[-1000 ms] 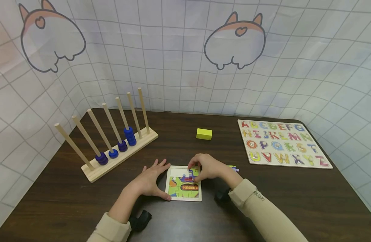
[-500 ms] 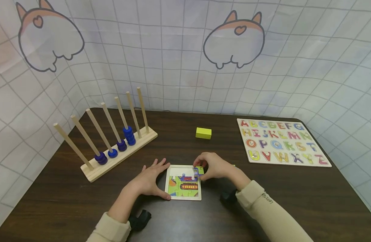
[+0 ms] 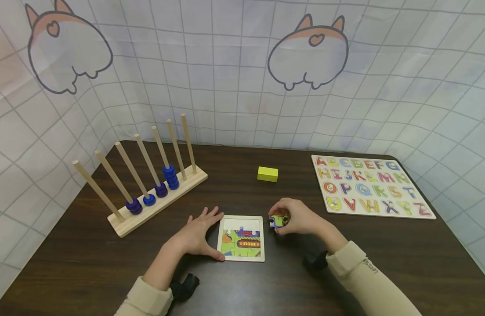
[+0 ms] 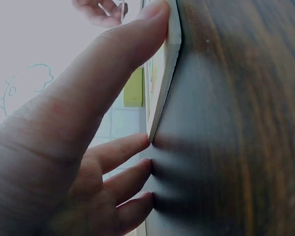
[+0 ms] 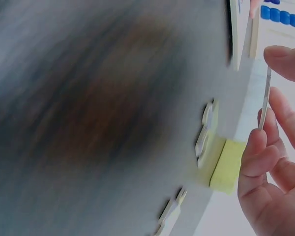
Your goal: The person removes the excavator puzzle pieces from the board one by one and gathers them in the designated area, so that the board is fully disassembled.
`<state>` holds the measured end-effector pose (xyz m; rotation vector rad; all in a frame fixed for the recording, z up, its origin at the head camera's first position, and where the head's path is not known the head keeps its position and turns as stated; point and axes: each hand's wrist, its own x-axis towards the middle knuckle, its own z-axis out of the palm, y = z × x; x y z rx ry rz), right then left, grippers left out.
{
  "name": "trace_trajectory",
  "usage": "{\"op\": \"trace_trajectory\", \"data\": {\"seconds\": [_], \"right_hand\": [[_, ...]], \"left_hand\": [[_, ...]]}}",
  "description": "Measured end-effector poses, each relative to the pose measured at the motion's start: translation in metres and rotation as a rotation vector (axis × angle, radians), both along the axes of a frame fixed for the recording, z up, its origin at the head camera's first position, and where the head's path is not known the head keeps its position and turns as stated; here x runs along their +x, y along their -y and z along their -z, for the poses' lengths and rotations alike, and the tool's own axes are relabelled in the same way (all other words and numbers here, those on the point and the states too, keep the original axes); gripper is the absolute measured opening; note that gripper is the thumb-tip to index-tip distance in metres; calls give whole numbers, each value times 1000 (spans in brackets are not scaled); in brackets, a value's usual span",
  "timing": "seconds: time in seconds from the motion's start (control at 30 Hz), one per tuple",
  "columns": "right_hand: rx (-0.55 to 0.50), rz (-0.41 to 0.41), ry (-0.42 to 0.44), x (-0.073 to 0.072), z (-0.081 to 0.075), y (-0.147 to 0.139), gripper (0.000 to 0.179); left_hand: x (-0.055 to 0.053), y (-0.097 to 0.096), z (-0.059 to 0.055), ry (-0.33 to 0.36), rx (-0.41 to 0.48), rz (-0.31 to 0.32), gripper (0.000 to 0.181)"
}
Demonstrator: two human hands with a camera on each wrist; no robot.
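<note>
A square wooden jigsaw puzzle board (image 3: 244,260) lies flat on the dark table, its lower part filled with green, purple and orange pieces and its upper strip bare white. My left hand (image 3: 193,235) spreads beside it, thumb on the lower left corner and index fingertip at the upper left one; the other fingertips rest on the table (image 4: 211,172). To the right of the board, my right hand (image 3: 299,218) pinches a green-and-purple puzzle piece (image 3: 277,221) between thumb and fingers. Edge-on in the right wrist view, that puzzle piece (image 5: 266,101) is held above the table.
Loose puzzle pieces (image 5: 206,130) lie on the table by the right hand. Behind the board sits a yellow block (image 3: 268,174). A wooden peg rack (image 3: 163,202) with blue and purple beads stands at left, and an alphabet board (image 3: 370,186) lies at right.
My right hand has lifted the puzzle piece from the board's upper right corner and carried it rightward, off the board. More white backing shows there. My left hand stays in place.
</note>
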<state>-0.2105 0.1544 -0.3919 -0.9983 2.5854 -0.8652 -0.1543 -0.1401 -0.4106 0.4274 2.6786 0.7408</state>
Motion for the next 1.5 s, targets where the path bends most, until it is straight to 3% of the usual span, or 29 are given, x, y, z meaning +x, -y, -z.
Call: {"op": "trace_trajectory", "data": {"seconds": [0.47,0.9,1.5], "right_hand": [[-26,84,-14,6,-4,-43,36],[-34,147,-37,11,3,-78,36],[22,213,12,4,9,-106,37]], "left_hand": [[-1,1,0,6,-4,2,105],[0,1,0,-5,3,-5,106],[2,0,-2,-7,1,-7,104]]}}
